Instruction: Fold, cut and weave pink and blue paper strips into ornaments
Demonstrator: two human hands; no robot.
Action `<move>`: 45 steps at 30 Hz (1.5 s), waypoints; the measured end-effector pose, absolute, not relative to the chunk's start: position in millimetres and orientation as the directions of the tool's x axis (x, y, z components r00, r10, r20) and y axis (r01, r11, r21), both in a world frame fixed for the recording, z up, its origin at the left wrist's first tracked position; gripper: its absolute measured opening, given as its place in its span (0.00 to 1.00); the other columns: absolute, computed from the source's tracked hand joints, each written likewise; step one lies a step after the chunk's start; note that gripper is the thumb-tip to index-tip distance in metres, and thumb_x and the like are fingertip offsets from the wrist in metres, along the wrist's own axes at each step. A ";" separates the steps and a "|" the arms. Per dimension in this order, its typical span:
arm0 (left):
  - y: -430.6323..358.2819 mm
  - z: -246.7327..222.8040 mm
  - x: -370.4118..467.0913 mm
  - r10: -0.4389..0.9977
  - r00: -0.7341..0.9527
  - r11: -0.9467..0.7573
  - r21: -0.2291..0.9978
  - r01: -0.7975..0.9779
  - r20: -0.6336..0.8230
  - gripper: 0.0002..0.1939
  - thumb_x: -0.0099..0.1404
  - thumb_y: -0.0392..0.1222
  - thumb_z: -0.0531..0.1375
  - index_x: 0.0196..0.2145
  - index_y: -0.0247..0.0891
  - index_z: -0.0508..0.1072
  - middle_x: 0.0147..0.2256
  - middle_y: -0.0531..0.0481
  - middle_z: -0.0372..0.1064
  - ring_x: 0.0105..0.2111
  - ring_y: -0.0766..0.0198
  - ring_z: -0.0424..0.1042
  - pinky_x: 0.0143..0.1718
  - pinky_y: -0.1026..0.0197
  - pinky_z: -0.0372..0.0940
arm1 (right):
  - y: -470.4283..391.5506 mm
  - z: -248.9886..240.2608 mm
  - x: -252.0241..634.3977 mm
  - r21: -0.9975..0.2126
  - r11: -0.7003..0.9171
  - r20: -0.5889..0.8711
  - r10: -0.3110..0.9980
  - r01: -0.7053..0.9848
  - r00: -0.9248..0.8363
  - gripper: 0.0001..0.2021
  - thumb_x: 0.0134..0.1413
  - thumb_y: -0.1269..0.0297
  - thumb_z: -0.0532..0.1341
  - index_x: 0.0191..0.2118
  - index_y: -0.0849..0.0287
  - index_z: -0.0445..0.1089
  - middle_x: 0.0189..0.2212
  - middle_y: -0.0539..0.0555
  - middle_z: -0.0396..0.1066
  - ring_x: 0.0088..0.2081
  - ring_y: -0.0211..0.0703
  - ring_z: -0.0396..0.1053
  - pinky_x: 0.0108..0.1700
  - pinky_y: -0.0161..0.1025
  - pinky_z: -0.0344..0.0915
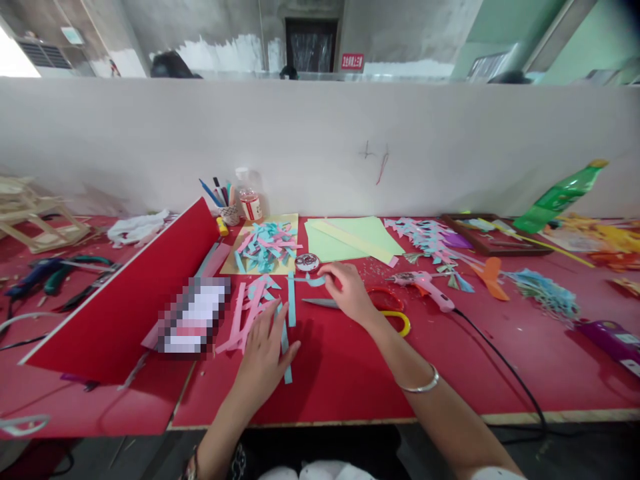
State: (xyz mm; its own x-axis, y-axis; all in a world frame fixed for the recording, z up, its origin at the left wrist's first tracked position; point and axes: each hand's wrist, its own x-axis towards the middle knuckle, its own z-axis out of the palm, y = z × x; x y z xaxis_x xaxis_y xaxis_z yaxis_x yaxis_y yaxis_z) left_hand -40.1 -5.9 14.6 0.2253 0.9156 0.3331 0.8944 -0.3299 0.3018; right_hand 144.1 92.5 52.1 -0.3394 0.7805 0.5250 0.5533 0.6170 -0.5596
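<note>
My left hand (265, 343) hovers over or rests on pink paper strips (239, 310) and blue strips, its fingers spread and holding nothing. A blue strip (292, 303) lies just beyond its fingertips. My right hand (347, 290) is closed in a pinch on the end of a short curled blue strip (315, 281), close to a small round tin (307, 263). Under and beside the right hand are scissors (397, 323) with red and yellow handles. A heap of cut blue and pink pieces (267, 245) sits on a yellow sheet (231, 262).
A phone (195, 320) and a slanted red board (135, 300) stand left. Pale green paper (340, 243) lies behind the hands. A pink glue gun (427, 287) with a black cord, a wooden tray (530, 249) and a tilted green bottle (560, 197) are right.
</note>
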 end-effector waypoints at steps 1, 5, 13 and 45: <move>-3.0 22.9 -36.3 0.909 0.221 -0.346 0.344 0.873 0.353 0.26 0.63 0.44 0.48 0.57 0.36 0.47 0.55 0.38 0.49 0.56 0.54 0.48 0.53 0.50 0.51 | 86.2 58.7 146.3 -0.577 0.645 0.541 0.761 0.501 -0.358 0.08 0.53 0.71 0.49 0.34 0.59 0.64 0.32 0.53 0.68 0.35 0.40 0.64 0.41 0.37 0.55; 8.5 52.2 -15.8 0.870 0.232 -0.438 0.467 0.768 0.435 0.23 0.62 0.45 0.50 0.54 0.38 0.52 0.52 0.41 0.56 0.53 0.56 0.53 0.52 0.51 0.51 | 62.1 80.0 149.1 -0.666 0.672 0.518 0.728 0.323 -0.449 0.09 0.54 0.71 0.48 0.37 0.58 0.63 0.33 0.53 0.67 0.35 0.37 0.64 0.39 0.34 0.59; 21.0 57.8 12.1 0.970 0.227 -0.160 0.929 0.333 0.086 0.12 0.61 0.48 0.49 0.30 0.37 0.62 0.18 0.58 0.58 0.18 0.70 0.61 0.21 0.67 0.56 | 59.8 77.8 155.7 -0.810 0.543 0.445 0.814 0.221 -0.373 0.07 0.53 0.68 0.51 0.37 0.58 0.63 0.34 0.53 0.66 0.37 0.38 0.65 0.39 0.35 0.62; 4.6 41.3 10.0 0.825 0.528 0.308 0.944 -0.121 -0.201 0.15 0.62 0.49 0.47 0.32 0.34 0.65 0.19 0.56 0.57 0.20 0.72 0.59 0.24 0.68 0.54 | 72.7 63.5 168.7 -0.934 0.298 0.224 0.919 0.200 -0.323 0.11 0.52 0.59 0.53 0.26 0.60 0.64 0.21 0.47 0.60 0.24 0.34 0.58 0.26 0.31 0.56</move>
State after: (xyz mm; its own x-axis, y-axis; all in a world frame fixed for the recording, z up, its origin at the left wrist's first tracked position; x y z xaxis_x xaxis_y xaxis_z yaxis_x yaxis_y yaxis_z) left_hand 10.0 4.6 41.3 0.5282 0.8249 -0.2014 -0.1207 0.3077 0.9438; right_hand 168.7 72.7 63.5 -0.3230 0.9195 0.2242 0.1996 0.2977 -0.9336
